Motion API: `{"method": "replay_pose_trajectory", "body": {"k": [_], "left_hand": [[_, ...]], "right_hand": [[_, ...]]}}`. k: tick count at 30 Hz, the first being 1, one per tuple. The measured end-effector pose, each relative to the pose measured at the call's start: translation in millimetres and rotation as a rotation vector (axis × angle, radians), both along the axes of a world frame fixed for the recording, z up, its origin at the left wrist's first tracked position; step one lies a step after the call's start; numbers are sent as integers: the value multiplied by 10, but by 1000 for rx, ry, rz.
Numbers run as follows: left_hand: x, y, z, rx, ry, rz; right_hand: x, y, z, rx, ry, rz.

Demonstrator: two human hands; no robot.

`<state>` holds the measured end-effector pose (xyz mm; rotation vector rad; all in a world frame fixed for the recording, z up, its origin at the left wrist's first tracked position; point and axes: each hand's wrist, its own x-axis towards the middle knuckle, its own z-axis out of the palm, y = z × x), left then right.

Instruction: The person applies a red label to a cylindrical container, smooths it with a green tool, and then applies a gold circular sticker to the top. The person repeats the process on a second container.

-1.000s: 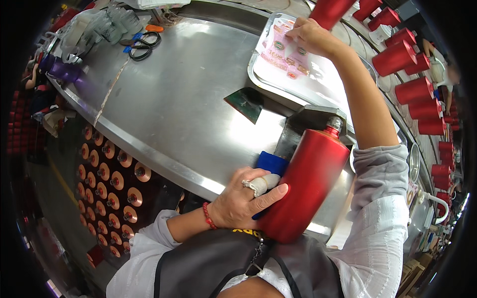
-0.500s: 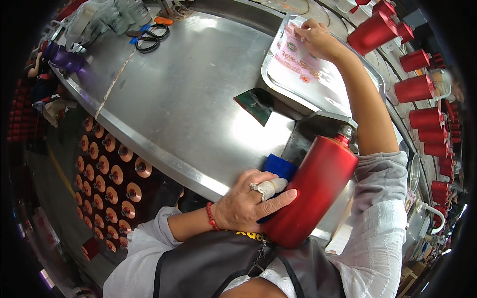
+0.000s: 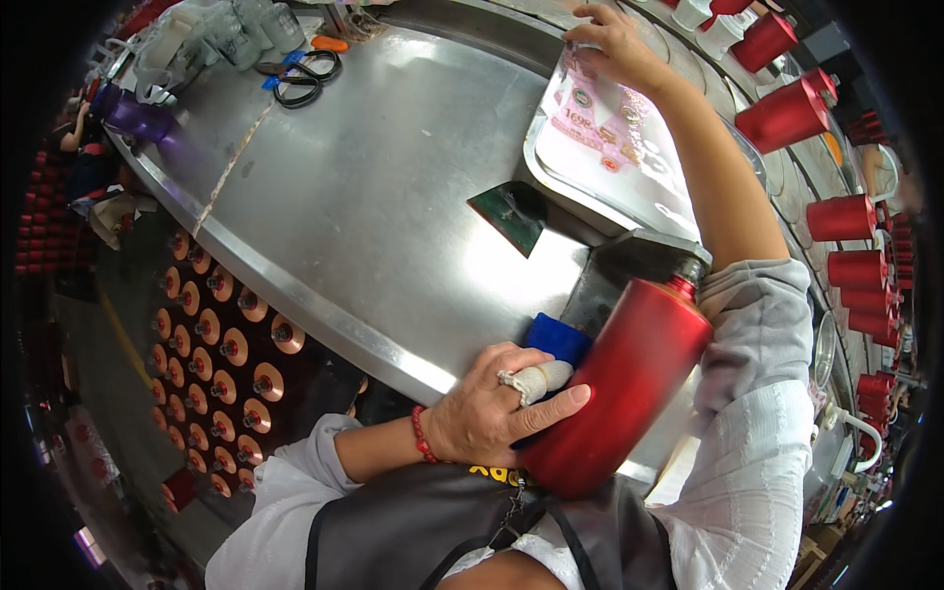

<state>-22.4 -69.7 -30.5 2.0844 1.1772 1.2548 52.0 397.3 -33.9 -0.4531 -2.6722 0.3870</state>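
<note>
My left hand (image 3: 492,403) holds a red metallic bottle (image 3: 624,379), which leans against my apron with its threaded neck pointing up and right. One finger wears a whitish cloth wrap, and a red bead bracelet is at the wrist. A blue block or pad (image 3: 558,337) shows between that hand and the bottle. My right hand (image 3: 619,47) is stretched out over the far end of a metal tray (image 3: 536,162), fingers apart. Below it, a clear sheet with pink printed labels (image 3: 595,123) lies in the tray. Whether the fingertips touch the sheet is unclear.
Black scissors (image 3: 307,79) and a dark green triangular piece (image 3: 511,214) lie on the metal table (image 3: 364,187). Glass jars (image 3: 261,28) and a purple bottle (image 3: 138,116) stand far left. Copper-topped red bottles (image 3: 221,383) fill the lower left. Red bottles (image 3: 841,218) line a conveyor at right.
My right hand has moved up and slightly left, from over the labels to the tray's far edge, its fingers spreading. Red bottles on the conveyor have shifted. My left hand still holds the bottle.
</note>
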Motion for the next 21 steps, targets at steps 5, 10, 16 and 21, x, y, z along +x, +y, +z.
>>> {"method": "replay_pose_trajectory", "body": {"k": [5,10,16,21], "left_hand": [[-3,-7,-17,-6,21,-22],[-307,154,233,-104,42,-186],[-658,1555,880,467,226,429],[-425,2342,1073,408,149,321]], "right_hand": [[20,-176,198,280,10,-73],[220,-857,1064,224,-104,-72],[471,-1719,1955,298,-205,-51],[683,-1986,2205,300,-95,-41]]}}
